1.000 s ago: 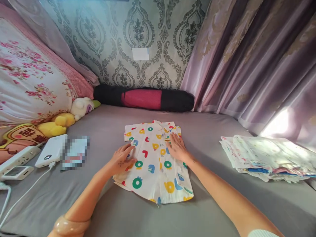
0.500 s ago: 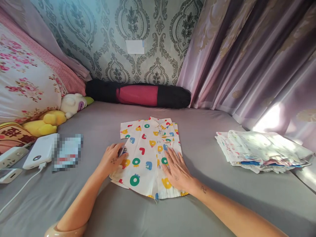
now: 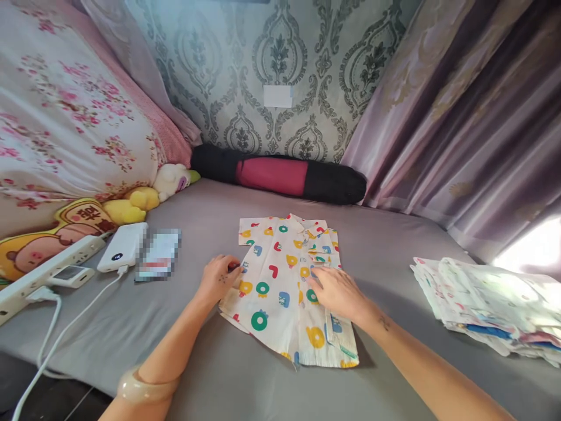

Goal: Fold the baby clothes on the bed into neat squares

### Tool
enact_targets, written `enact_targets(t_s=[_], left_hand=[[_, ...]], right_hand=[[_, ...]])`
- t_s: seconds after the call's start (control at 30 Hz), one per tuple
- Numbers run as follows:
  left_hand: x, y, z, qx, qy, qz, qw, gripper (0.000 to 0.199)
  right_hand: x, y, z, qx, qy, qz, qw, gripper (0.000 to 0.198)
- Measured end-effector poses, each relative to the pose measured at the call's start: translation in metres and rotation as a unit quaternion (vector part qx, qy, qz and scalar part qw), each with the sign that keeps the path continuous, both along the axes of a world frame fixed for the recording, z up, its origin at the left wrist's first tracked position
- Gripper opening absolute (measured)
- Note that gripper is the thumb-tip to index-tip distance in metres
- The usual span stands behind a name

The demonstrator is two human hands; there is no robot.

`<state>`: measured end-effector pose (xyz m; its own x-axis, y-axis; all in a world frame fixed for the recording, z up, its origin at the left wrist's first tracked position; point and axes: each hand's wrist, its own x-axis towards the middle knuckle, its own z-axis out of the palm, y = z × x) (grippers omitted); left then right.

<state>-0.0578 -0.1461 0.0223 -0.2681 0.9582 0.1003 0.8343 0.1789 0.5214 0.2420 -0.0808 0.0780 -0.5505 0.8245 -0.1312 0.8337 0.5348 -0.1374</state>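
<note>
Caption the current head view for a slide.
Left hand at one side and right hand over the front of a printed shirt, folded fabrics at right.

Shirt (image 3: pixel 274 292): thin, matt printed cloth, lightly creased; sheet (image 3: pixel 245 380): smooth, matt grey cloth, faintly wrinkled; curtain (image 3: pixel 416 140): satiny cloth with a soft sheen; long roll (image 3: pixel 274 177): dull black and red cloth; yellow toy (image 3: pixel 125 211): soft-looking plush; power bank (image 3: pixel 127 242) and power strip (image 3: pixel 41 280): smooth white plastic; bangle (image 3: pixel 146 389): polished and glossy, its material unclear; stacked clothes (image 3: pixel 486 298): thin, matt cloth

Black-and-red bolster (image 3: pixel 272 176) along patterned wall (image 3: pixel 236 70); yellow plush (image 3: pixel 127 211) near white power strip (image 3: pixel 44 276)
</note>
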Motion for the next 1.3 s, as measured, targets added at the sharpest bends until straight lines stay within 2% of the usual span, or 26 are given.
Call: enact_targets(t_s=[0.1,0.2,0.4,0.53,0.63,0.93,1.13,1.3], left_hand=[[0.000,0.000,-0.001,-0.020,0.006,0.017,1.000,0.029],[0.001,0.000,-0.001,-0.029,0.008,0.025,0.999,0.028],[0.006,-0.001,0.004,-0.060,0.017,0.050,0.997,0.027],[0.006,-0.001,0.006,-0.077,0.015,0.077,0.994,0.026],[0.006,-0.001,0.005,-0.084,0.010,0.085,0.993,0.026],[0.008,-0.003,0.009,-0.084,-0.001,0.088,0.993,0.022],[0.007,-0.004,0.011,-0.111,0.008,0.085,0.990,0.024],[0.006,-0.005,0.014,-0.127,0.022,0.081,0.988,0.025]], right_hand=[[-0.024,0.021,0.014,0.010,0.029,-0.004,1.000,0.027],[-0.058,0.041,0.018,-0.014,0.059,0.034,0.998,0.029],[-0.142,0.071,0.004,-0.025,0.114,0.063,0.991,0.028],[-0.190,0.080,-0.007,-0.035,0.134,0.042,0.989,0.025],[-0.215,0.083,-0.012,-0.046,0.134,0.019,0.990,0.024],[-0.250,0.087,-0.014,-0.071,0.128,-0.033,0.989,0.025],[-0.260,0.083,-0.025,-0.067,0.128,-0.070,0.987,0.047],[-0.260,0.087,-0.024,-0.072,0.126,-0.059,0.988,0.038]])
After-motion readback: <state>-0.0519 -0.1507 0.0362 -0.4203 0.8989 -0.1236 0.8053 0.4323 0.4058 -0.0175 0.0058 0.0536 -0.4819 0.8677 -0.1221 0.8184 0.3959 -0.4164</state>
